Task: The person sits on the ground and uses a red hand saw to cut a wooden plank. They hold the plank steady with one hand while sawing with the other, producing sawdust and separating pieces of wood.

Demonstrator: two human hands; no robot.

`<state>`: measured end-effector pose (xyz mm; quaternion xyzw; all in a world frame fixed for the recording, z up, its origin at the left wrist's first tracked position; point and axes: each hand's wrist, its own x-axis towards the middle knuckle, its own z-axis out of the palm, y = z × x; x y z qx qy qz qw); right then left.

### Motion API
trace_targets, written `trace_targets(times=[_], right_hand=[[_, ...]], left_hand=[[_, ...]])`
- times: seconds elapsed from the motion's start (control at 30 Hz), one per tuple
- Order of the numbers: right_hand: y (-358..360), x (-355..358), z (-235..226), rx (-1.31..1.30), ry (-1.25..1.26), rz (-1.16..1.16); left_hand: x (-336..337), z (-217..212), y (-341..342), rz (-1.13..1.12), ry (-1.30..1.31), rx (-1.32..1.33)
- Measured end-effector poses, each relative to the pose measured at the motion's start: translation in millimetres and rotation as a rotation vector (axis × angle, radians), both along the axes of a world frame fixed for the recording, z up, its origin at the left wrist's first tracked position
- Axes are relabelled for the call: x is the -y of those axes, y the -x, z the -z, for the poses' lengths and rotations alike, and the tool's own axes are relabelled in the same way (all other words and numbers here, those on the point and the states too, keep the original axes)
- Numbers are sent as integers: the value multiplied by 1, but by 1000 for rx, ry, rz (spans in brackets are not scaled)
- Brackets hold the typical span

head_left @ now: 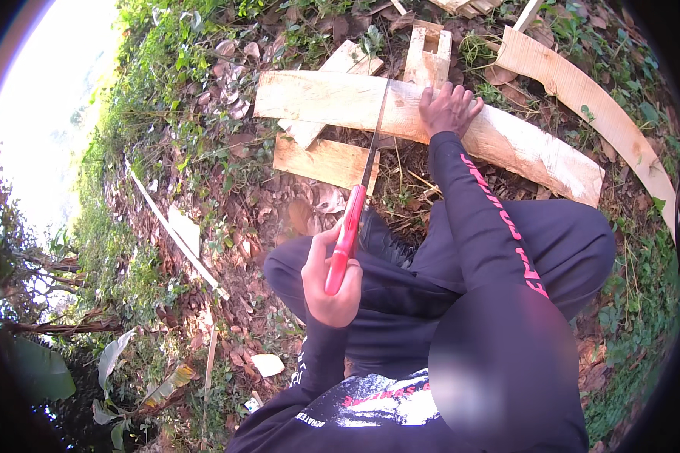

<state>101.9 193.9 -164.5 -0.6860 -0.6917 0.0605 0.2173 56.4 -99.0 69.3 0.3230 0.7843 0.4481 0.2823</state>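
My left hand [331,291] is closed round the red handle [346,234] of a hand saw. Its long, thin blade [375,140] lies across a pale, thick, slightly curved wooden board [317,98], the tip reaching the far edge. To the right of the blade, my right hand [449,109] bears down on the same board, fingers bent at its far edge. Under the board's left part lies a slanted plank [306,134]. A short flat plank [317,160] sits nearer to me, partly behind the blade.
A notched wooden piece [428,57] lies beyond the board. A long curved wooden piece [582,102] is at the right. My bent legs [536,234] are just below the work. On the left, a thin strip of wood [177,238] rests on leaf-strewn ground among green plants.
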Motion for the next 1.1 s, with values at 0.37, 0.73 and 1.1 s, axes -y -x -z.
trace_targets(times=[0.37,0.73,1.1], right_hand=[[5,20,-9,2,66,-9],[8,5,0,-2,8,-3],[11,0,12,32,-1,-34]], left_hand=[[-66,39,19,90,-96,-230],[-52,42,29,55,-76,-132],[-14,17,18,-6,9,-21]])
